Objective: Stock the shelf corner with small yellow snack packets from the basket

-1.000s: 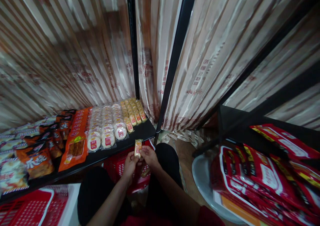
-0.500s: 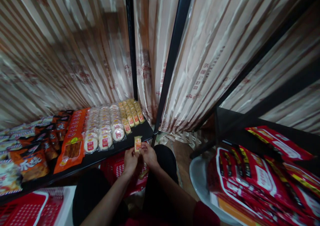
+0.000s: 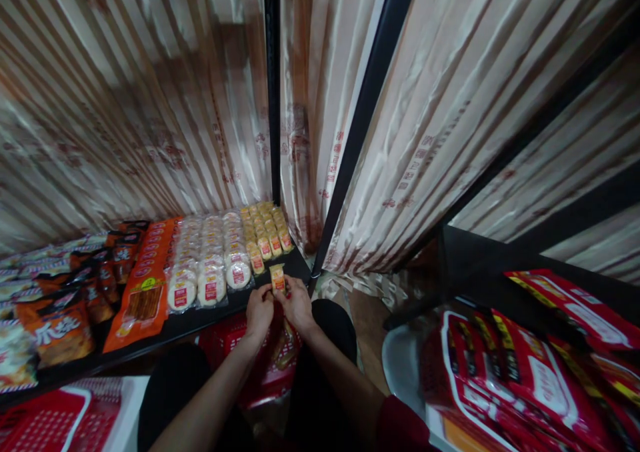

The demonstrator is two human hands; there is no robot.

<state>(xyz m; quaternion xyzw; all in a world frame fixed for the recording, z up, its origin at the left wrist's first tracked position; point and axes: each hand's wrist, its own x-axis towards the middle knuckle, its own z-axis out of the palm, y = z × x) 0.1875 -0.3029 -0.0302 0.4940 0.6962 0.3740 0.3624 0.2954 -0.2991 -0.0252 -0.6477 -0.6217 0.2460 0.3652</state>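
A small yellow snack packet (image 3: 277, 277) stands upright between my two hands, just in front of the black shelf's edge. My left hand (image 3: 260, 312) pinches its lower left side, and my right hand (image 3: 297, 304) grips its lower right side. Behind it on the shelf (image 3: 200, 320) are rows of similar yellow packets (image 3: 265, 247). Left of those lie rows of round white wrapped crackers (image 3: 211, 289), followed by flat orange packs (image 3: 145, 299) and orange-black snack bags (image 3: 60, 329).
Below my hands is a red basket (image 3: 225, 341) with some packets. Another red basket (image 3: 45, 419) stands lower left. Red packages (image 3: 525, 365) fill the right, by a grey stool (image 3: 401, 365). Black posts (image 3: 363, 115) rise before curtains (image 3: 200, 105).
Both hands have raised the yellow packet slightly toward the shelf. The view has shifted a little, so the posts and the red packages appear farther right.
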